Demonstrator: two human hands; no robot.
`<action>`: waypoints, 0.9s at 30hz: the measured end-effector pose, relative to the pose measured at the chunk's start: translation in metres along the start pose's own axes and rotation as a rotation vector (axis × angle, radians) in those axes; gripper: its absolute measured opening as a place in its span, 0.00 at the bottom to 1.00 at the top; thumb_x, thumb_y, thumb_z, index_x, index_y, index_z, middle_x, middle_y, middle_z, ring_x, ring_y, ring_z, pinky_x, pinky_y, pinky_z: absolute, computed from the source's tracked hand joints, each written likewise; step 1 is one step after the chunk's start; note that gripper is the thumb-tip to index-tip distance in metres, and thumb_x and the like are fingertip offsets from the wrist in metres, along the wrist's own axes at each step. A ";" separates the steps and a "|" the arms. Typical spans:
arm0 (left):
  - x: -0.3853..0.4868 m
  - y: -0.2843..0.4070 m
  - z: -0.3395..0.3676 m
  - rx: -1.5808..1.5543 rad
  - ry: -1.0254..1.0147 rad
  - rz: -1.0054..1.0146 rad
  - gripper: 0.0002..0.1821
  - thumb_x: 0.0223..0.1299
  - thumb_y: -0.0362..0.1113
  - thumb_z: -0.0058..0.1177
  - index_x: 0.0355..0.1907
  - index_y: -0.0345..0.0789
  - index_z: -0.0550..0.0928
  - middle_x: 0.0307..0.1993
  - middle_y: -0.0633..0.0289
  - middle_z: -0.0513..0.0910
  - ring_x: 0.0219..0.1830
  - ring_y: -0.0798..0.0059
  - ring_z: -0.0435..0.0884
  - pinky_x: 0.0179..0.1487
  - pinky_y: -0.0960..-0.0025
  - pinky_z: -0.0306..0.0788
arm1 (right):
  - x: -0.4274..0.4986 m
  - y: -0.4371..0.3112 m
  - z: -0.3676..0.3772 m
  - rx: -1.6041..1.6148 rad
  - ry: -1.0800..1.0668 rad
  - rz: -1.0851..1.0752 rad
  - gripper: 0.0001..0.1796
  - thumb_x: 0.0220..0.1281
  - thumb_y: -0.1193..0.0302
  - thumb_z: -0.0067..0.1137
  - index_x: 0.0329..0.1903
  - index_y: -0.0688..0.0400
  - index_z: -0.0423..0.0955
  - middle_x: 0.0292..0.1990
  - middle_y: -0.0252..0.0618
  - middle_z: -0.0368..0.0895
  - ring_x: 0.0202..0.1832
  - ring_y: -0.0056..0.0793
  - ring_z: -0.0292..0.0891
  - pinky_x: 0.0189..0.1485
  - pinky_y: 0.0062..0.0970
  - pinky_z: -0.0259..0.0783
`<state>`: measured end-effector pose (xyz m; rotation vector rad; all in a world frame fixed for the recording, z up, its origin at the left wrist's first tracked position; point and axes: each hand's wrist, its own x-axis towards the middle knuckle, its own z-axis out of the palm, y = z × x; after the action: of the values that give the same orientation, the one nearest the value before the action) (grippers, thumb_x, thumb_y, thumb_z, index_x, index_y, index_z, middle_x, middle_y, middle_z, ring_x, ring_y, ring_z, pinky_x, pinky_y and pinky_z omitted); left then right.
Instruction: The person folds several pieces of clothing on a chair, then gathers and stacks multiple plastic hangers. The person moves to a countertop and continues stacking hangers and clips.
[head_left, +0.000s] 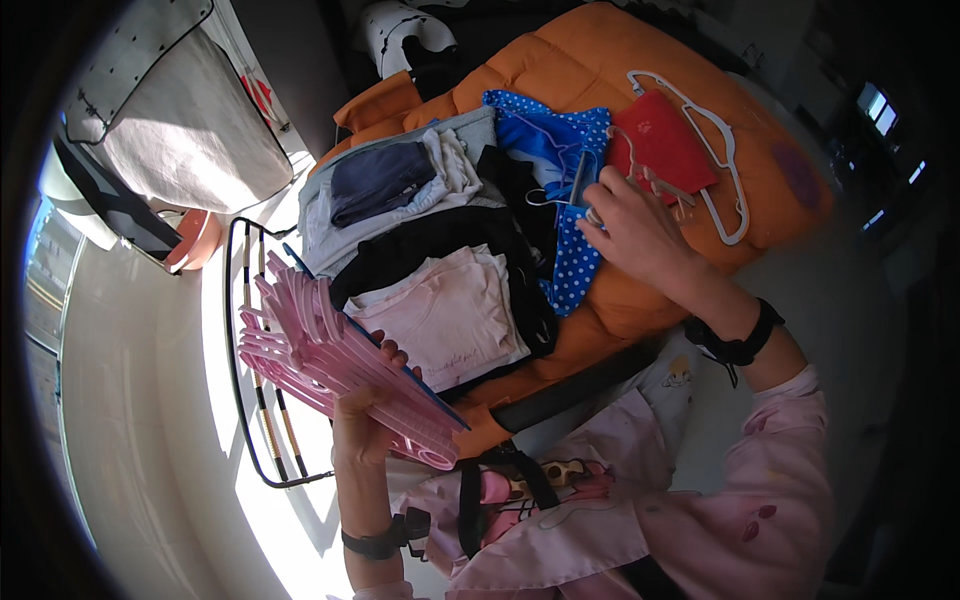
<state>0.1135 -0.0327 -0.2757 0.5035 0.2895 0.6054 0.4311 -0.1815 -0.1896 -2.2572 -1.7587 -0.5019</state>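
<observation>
My left hand (367, 420) grips a thick bundle of pink plastic hangers (330, 352) with a blue hanger (442, 401) along its edge. My right hand (626, 221) is at a blue polka-dot storage bag (574, 259), its fingers closed on something small and partly hidden. Beside those fingers lie a metal hook (547, 199) and a thin purple hanger in the bag. A red cloth (660, 142) and a white hanger (724, 150) lie beyond my right hand. Folded clothes, a pale pink shirt (457, 322), a black garment (442, 229) and a dark blue one (382, 180), lie between my hands.
Everything rests on an orange padded cushion (540, 60) with a dark frame bar (577, 386) at its near edge. A black wire rack (232, 375) stands at the left, below a pink basin (196, 240) and a hanging light cloth (195, 127).
</observation>
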 end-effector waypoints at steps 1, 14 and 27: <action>-0.004 -0.002 0.002 0.015 0.026 0.009 0.39 0.35 0.19 0.44 0.61 0.30 0.62 0.45 0.56 0.72 0.50 0.64 0.74 0.61 0.54 0.70 | -0.008 -0.009 0.013 0.258 -0.136 0.029 0.17 0.57 0.65 0.63 0.40 0.66 0.72 0.40 0.47 0.71 0.40 0.47 0.77 0.40 0.39 0.73; 0.011 0.016 0.011 0.145 0.130 0.012 0.31 0.38 0.19 0.41 0.54 0.28 0.66 0.44 0.58 0.74 0.49 0.66 0.75 0.58 0.53 0.72 | -0.070 0.118 0.090 -0.074 -0.214 0.256 0.28 0.52 0.69 0.65 0.56 0.61 0.69 0.49 0.47 0.71 0.56 0.46 0.64 0.57 0.40 0.63; 0.155 -0.082 -0.031 0.338 0.320 -0.383 0.12 0.47 0.17 0.46 0.37 0.27 0.76 0.29 0.56 0.76 0.32 0.66 0.78 0.36 0.63 0.74 | -0.105 0.110 -0.002 0.769 -0.429 0.601 0.08 0.68 0.71 0.51 0.36 0.63 0.70 0.23 0.33 0.72 0.22 0.18 0.71 0.23 0.17 0.66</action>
<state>0.2614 0.0147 -0.3625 0.6555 0.7820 0.2592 0.5144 -0.3024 -0.2274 -2.1881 -1.0139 0.6970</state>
